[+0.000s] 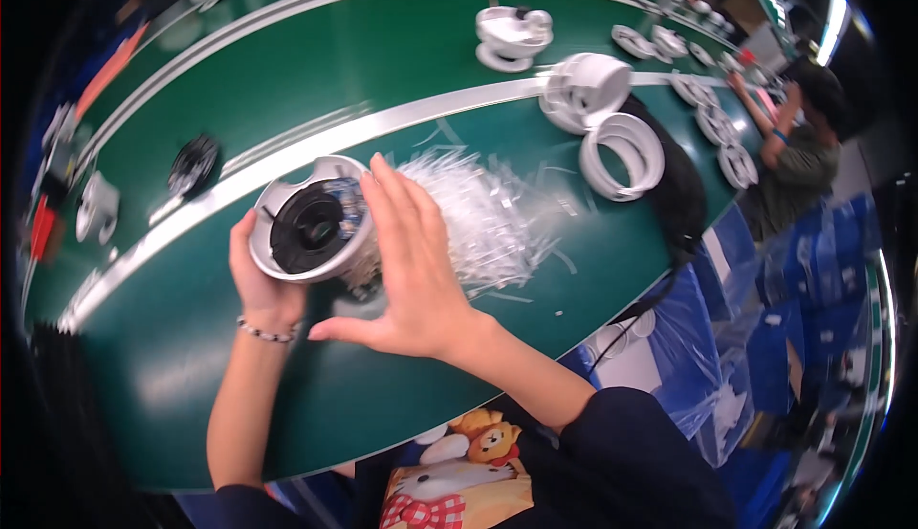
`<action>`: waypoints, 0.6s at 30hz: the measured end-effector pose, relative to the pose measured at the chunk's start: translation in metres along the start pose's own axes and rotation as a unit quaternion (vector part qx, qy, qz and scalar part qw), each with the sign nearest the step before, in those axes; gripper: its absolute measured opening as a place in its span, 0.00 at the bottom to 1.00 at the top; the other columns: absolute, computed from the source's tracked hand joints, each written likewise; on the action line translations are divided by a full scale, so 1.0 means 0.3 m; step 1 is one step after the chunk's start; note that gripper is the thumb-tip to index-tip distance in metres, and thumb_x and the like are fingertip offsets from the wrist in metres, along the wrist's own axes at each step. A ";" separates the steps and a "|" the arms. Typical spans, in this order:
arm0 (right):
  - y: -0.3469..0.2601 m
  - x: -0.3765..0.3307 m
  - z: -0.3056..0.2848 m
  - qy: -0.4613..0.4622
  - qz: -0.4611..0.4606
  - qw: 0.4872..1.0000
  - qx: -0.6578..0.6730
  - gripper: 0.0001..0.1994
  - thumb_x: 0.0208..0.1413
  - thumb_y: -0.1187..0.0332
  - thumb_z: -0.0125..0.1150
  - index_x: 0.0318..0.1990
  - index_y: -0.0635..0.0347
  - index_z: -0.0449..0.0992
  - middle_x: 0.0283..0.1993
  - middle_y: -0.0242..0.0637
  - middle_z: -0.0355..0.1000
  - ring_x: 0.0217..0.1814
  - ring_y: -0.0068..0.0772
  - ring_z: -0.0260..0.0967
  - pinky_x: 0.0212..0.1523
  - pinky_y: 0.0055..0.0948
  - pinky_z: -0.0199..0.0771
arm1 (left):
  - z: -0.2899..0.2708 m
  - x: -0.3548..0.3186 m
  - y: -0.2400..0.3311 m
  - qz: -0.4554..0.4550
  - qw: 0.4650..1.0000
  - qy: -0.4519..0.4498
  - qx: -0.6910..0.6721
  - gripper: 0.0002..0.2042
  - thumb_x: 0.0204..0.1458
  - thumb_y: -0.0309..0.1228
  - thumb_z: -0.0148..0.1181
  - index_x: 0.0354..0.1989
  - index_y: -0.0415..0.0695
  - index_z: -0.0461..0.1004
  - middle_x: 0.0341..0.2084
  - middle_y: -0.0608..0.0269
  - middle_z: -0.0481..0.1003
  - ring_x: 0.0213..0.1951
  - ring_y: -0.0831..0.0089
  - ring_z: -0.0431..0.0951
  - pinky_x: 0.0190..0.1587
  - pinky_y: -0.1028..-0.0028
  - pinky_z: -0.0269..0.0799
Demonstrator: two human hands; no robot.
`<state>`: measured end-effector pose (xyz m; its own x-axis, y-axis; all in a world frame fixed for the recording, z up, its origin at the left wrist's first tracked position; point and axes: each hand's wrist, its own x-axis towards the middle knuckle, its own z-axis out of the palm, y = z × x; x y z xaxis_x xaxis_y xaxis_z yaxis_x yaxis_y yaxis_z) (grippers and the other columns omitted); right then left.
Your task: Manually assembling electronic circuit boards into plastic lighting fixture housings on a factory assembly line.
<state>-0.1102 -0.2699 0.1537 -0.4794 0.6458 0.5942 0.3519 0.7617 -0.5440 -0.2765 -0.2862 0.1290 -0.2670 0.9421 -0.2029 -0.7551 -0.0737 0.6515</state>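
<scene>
My left hand (260, 278) grips a round white plastic housing (275, 196) from its left side and below, above the green table. Inside the housing sits a black ring-shaped insert (292, 247) with a dark round centre, and a small circuit board (346, 202) shows at its right. My right hand (413, 285) is open, its fingers stretched upward beside the housing's right rim and its thumb spread to the left. Whether those fingertips touch the rim, I cannot tell. A pile of thin clear-white strips (483, 223) lies just behind my right hand.
White rings (622, 158) and stacked white housings (579, 91) stand at right, beside a dark cloth-like thing (674, 170). Beyond a pale rail, the green conveyor carries a white unit (513, 39) and a black round part (194, 164). Blue crates (690, 352) and a co-worker (805, 151) are at right.
</scene>
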 end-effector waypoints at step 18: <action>0.745 0.014 -0.712 -0.072 0.353 0.845 -0.394 0.23 0.40 0.60 0.58 0.44 0.62 0.66 0.35 0.54 0.70 0.41 0.53 0.67 0.41 0.43 0.68 | -0.178 0.794 0.180 0.119 0.903 0.154 0.384 0.23 0.50 0.44 0.51 0.49 0.40 0.61 0.44 0.57 0.68 0.42 0.71 0.70 0.42 0.71 0.66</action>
<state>0.1381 -0.0859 0.1612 0.0014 0.9842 0.1771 0.9906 0.0229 -0.1350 -0.4128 -0.0831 0.0768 -0.6095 0.7856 -0.1068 -0.0487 0.0973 0.9941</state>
